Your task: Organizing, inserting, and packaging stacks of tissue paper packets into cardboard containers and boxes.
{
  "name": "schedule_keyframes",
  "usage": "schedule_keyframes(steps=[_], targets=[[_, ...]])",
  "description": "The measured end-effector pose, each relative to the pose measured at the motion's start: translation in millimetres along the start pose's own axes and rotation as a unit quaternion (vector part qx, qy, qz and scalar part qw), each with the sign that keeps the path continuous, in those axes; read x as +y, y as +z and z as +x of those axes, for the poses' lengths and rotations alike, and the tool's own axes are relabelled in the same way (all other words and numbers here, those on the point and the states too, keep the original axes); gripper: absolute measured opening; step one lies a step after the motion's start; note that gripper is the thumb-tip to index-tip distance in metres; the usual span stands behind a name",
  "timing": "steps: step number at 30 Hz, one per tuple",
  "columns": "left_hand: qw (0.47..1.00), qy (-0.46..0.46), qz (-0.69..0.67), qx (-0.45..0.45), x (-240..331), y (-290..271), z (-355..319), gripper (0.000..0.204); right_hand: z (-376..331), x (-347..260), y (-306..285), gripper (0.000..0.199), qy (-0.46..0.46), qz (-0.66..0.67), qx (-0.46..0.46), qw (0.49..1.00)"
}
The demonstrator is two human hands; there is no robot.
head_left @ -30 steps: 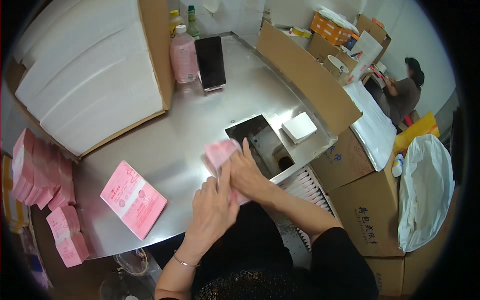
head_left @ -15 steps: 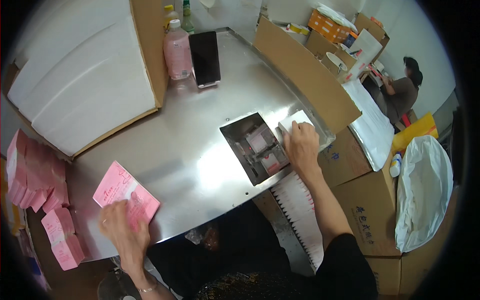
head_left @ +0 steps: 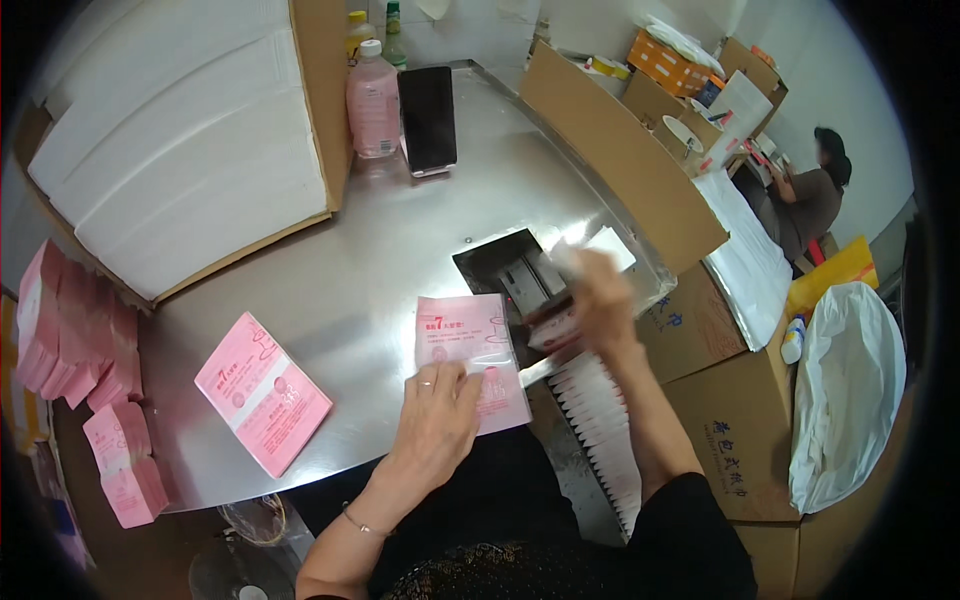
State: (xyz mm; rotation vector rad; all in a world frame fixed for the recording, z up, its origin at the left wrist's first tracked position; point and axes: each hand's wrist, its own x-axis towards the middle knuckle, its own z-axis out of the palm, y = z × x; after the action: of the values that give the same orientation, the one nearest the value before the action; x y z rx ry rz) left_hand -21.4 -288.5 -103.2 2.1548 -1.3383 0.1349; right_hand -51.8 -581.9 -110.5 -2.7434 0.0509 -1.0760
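My left hand point(head_left: 438, 412) has its fingers closed over a pink printed packet point(head_left: 468, 330), which lies at the table's front edge beside the opening. Motion smears my right hand point(head_left: 605, 305), which is over the right side of the square opening point(head_left: 485, 260) in the metal tabletop. A pale blur shows at its fingertips; I cannot make out what it is. Behind that hand sits a white block point(head_left: 612, 248). Inside the opening are dark metal parts and something pink, partly hidden. Farther left lies a stack of pink packets point(head_left: 265, 395) with a pale band across it.
Bundled pink packets point(head_left: 75, 330) are piled at the far left. A large carton point(head_left: 190, 150), a pink bottle point(head_left: 374, 105) and a phone point(head_left: 428, 120) stand at the back. White folded pieces point(head_left: 600, 425) line up below the table edge. Cartons point(head_left: 735, 420) stand right; a person point(head_left: 805, 200) sits beyond.
My left hand has moved right from the pink stack, and a pink packet now lies under it by the opening. My right hand has come nearer, off the white block.
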Motion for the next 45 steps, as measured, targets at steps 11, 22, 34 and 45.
schedule_keyframes(steps=[11, 22, 34, 45], targets=[[0.984, -0.11, 0.1, 0.095, -3, 5, 17, 0.073, 7, -140, 30, 0.02, -0.146, 0.068, -0.244, 0.956], [0.967, -0.164, 0.186, 0.057, 5, 3, 18, 0.054, -15, 39, 3, 0.015, 0.064, -0.209, -0.017, 0.976], [0.98, -0.091, 0.168, 0.055, -9, 3, 15, 0.038, -6, 35, -7, 0.017, 0.103, -0.084, 0.016, 0.991], [0.994, -0.035, 0.097, 0.047, -9, 7, 6, 0.034, -1, 13, -11, 0.033, 0.026, -0.016, 0.085, 0.996]])
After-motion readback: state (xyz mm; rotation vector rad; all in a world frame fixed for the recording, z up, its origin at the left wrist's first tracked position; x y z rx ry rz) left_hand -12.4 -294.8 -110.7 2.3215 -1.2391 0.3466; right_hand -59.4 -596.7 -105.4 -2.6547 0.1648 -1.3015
